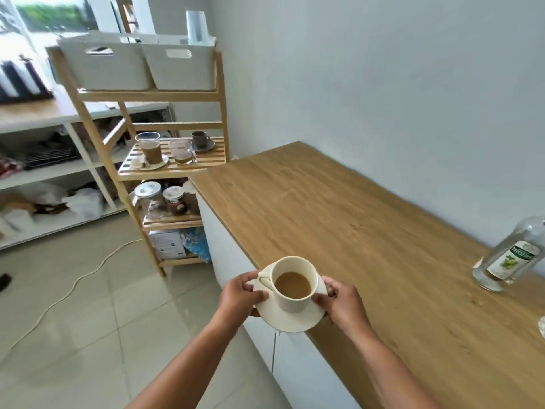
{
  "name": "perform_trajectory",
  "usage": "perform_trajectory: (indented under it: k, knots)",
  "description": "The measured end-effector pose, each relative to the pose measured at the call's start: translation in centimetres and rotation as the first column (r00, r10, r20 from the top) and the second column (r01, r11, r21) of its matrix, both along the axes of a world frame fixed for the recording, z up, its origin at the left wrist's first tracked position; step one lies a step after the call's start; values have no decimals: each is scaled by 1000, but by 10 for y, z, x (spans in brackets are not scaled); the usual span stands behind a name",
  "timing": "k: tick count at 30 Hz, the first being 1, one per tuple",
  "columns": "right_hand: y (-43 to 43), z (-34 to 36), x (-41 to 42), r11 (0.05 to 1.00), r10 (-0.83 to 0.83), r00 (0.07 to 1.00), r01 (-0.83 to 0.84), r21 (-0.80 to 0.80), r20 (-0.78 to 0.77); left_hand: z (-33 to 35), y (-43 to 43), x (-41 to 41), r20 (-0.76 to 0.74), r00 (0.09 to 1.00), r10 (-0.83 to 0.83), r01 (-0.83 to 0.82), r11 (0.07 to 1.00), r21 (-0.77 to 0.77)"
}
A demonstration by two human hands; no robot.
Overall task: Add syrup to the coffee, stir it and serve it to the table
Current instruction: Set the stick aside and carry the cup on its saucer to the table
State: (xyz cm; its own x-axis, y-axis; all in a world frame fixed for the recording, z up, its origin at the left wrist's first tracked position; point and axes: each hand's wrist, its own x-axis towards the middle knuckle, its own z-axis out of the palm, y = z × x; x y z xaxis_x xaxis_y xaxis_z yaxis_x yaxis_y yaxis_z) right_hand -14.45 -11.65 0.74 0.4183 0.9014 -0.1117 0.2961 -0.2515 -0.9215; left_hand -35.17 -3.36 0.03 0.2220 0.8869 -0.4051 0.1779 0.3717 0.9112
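A cream cup (pixel 295 302) with light brown coffee (pixel 293 284) in it stands on a cream saucer (pixel 290 320). I hold the saucer over the front edge of the wooden counter (pixel 339 219). My left hand (pixel 241 296) grips the saucer's left rim, near the cup's handle. My right hand (pixel 342 302) grips its right rim. A clear syrup bottle (pixel 511 255) with a green and white label stands on the counter at the far right, apart from both hands.
A wooden shelf rack (pixel 177 166) to the left of the counter carries glasses of coffee, a grey cup, jars and two white bins. White shelving stands further left. A cable (pixel 79 278) lies across the tiled floor. A wall runs behind the counter.
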Motion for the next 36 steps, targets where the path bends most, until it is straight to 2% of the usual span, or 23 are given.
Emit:
perform_trajectory:
  k: [5, 10, 20, 25, 31, 36]
  knots:
    - [22, 5, -85, 994, 108, 994, -108, 16, -33, 7, 2, -94, 8, 996, 90, -90, 996, 21]
    - [42, 9, -173, 977, 210, 978, -210, 27, 4, 7, 1, -187, 11, 979, 202, -203, 979, 34]
    - [79, 14, -336, 888, 459, 888, -459, -4, -6, 9, -21, -350, 48, 886, 461, -462, 886, 22]
    - [101, 16, -411, 793, 608, 793, -609, -17, -37, 2, -33, -417, 67, 795, 603, -604, 797, -2]
    - [137, 12, -502, 645, 761, 644, -764, -17, -83, -5, -41, -490, 63, 635, 770, -771, 637, -24]
    - [173, 4, -572, 517, 854, 518, -855, -30, -53, -3, -40, -541, 33, 502, 864, -864, 503, -14]
